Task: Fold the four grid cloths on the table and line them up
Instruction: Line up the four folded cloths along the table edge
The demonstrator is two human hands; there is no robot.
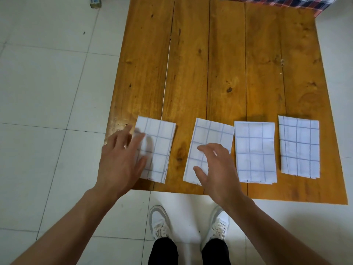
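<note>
Several folded white cloths with blue grid lines lie in a row along the near edge of the wooden table. The leftmost cloth is partly under my left hand, whose fingers are spread over its left side and blurred. The second cloth sits slightly tilted, and my right hand hovers over its lower half with loosely bent fingers, holding nothing. A third cloth and a fourth cloth lie flat to the right, untouched.
A plaid fabric hangs at the table's far right corner. White tiled floor surrounds the table. My white shoes stand just before the near edge. A small box sits on the floor at far left.
</note>
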